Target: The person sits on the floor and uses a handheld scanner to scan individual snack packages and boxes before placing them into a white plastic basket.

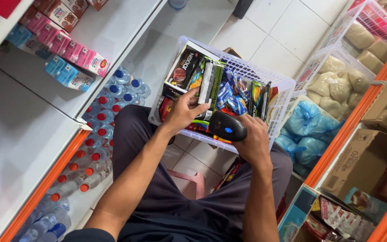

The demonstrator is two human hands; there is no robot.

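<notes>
Could not see the bottom of the white basket [274,85], hidden behind the snack packs [211,85] and both hands. Left hand [183,112] covered part of one pack; fingertips lost among the packs. Right hand [254,141] hid the handle of the black scanner [227,126] in front of the basket. Left of the basket, bottles [97,134] partly hidden under the shelf [36,130]. Right of the basket, blue bags [307,130] cut off by a box [359,157]. Bottom edge cut off both arms.

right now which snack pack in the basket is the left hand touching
The left hand grips the green-and-white upright pack; the blue packs beside it go untouched.
</notes>
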